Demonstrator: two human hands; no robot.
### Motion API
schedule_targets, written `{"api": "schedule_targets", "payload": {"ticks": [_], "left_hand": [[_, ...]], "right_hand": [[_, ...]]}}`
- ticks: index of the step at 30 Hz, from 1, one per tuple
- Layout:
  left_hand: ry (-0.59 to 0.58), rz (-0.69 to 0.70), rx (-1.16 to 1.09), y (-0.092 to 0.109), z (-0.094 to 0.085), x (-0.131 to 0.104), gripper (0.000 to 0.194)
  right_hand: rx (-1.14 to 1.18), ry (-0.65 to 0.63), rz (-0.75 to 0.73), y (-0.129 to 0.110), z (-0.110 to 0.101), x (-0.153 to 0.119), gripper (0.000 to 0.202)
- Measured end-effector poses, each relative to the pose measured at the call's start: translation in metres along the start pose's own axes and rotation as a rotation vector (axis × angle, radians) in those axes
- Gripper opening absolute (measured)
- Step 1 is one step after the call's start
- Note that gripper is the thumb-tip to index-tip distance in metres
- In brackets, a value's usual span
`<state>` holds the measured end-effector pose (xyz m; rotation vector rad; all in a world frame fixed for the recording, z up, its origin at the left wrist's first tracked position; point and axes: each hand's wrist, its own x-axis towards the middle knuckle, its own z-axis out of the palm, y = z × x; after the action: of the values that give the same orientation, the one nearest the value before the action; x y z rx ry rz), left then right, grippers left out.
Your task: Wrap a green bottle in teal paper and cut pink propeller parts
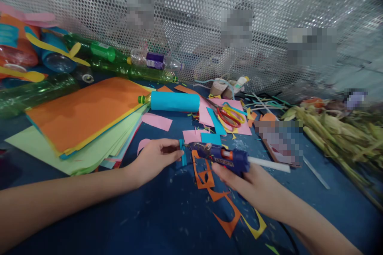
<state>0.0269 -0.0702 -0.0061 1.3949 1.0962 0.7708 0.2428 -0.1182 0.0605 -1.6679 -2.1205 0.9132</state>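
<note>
My right hand (251, 181) is wrapped round a dark blue hot glue gun (221, 155), with a long white glue stick (269, 164) poking out of its back end. Its nozzle points left, at or very near a small blue paper piece (183, 155). That piece is pinched between the thumb and fingers of my left hand (158, 155). Just beyond my hands lies a bottle wrapped in blue paper (175, 101), on its side with a green cap. Orange paper offcuts (204, 173) lie under and below the glue gun.
A stack of coloured paper (89, 111) lies at left, with green plastic bottles (128, 69) behind it. Red and yellow scissors (229, 116) rest on pink paper. A phone (278, 143), its screen blurred, and corn husks (329, 131) are at right. A perforated silver sheet (185, 16) rises behind.
</note>
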Motion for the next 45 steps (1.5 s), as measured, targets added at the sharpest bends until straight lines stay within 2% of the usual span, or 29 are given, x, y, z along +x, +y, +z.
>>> {"api": "schedule_targets", "payload": {"ticks": [5,10,17,28,37,45], "left_hand": [[-0.012,-0.012,-0.080,-0.005,0.002,0.002,0.025],[-0.015,0.019,-0.138,-0.013,0.001,0.004,0.037],[-0.067,0.055,-0.141,-0.009,0.000,0.003,0.024],[-0.041,0.038,-0.140,-0.011,0.002,0.003,0.029],[-0.041,0.070,-0.092,-0.009,0.001,0.004,0.027],[-0.045,0.036,-0.125,-0.008,0.002,0.002,0.031]], "right_hand": [[-0.068,-0.003,-0.016,-0.005,0.000,-0.002,0.038],[-0.143,0.048,-0.061,-0.009,0.000,0.000,0.038],[-0.135,0.060,-0.076,-0.007,-0.002,0.003,0.039],[-0.159,0.066,-0.049,-0.007,-0.001,0.000,0.041],[-0.188,0.011,-0.044,-0.008,-0.003,-0.008,0.036],[-0.148,0.046,-0.049,-0.012,-0.003,-0.005,0.038]]}}
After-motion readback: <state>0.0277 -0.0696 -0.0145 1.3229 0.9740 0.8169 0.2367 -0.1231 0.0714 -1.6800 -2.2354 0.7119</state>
